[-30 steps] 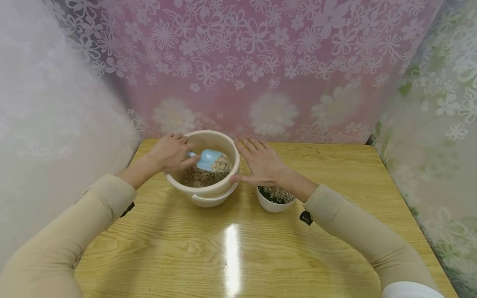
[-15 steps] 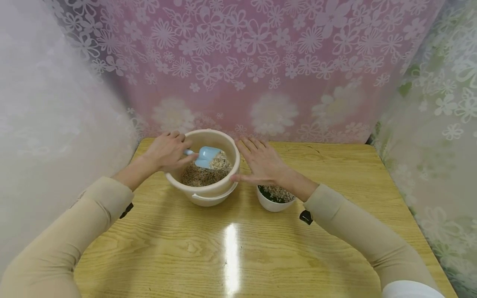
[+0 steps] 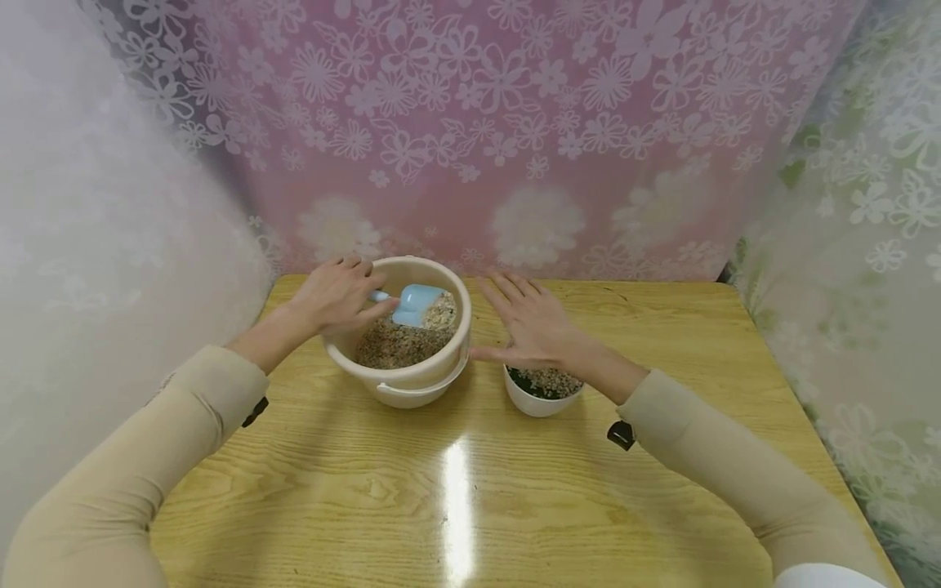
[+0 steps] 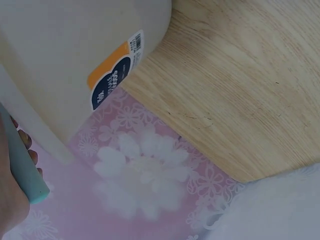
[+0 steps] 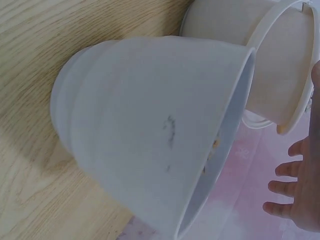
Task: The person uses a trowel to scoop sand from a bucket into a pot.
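A cream bucket (image 3: 412, 377) stands at the back left of the table, partly filled with brown grainy material (image 3: 400, 346). My left hand (image 3: 338, 298) grips the handle of a light blue scoop (image 3: 417, 302) over the bucket's mouth. Pale flakes (image 3: 441, 312) lie on the scoop's blade. In the left wrist view the scoop handle (image 4: 22, 165) shows inside the curled fingers. My right hand (image 3: 535, 322) is spread with straight fingers just right of the bucket's rim. It partly covers a white pot (image 3: 540, 406) holding pale bits over dark green.
The wooden table (image 3: 456, 506) ends at the back against a pink flowered curtain (image 3: 470, 163). Pale hangings close off both sides. A white bail handle (image 3: 419, 390) hangs down the bucket's front.
The scoop has risen a little within the bucket, its flakes still on it. My right hand has shifted slightly right, away from the bucket's rim.
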{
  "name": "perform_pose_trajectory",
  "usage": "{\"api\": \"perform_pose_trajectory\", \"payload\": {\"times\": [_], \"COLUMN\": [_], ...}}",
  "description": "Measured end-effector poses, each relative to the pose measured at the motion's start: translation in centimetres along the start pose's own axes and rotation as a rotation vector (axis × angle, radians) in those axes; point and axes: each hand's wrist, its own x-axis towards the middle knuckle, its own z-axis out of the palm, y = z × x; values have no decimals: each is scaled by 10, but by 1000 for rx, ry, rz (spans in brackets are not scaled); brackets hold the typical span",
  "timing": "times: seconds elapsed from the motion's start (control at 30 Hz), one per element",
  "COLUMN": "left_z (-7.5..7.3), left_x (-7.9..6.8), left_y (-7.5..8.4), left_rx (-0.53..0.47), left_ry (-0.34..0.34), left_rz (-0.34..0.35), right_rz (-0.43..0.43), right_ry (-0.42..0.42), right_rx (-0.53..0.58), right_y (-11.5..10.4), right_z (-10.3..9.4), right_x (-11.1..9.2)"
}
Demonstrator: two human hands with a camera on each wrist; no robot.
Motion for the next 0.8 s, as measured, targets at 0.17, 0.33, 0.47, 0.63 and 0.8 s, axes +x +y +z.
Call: {"api": "perform_pose_trajectory", "payload": {"times": [0.17, 0.33, 0.47, 0.63, 0.8], "left_z": [-8, -17, -24, -30, -33], "left_x": [2, 8, 11, 16, 22], "left_y": [4, 15, 29, 46, 57], "left_rx": [-26, -28, -15, -23, -72], "left_ry": [18, 35, 38, 1, -37], "left_rz": [9, 49, 74, 83, 91], "right_rz": [7, -9, -57, -104, -128], "right_ry": [14, 41, 54, 64, 82], "right_rx": [2, -11, -19, -9, -11], "right_y": [6, 13, 20, 27, 32], "right_z": [0, 3, 9, 17, 21], "right_x": [-16, -35, -52, -72, -89]}}
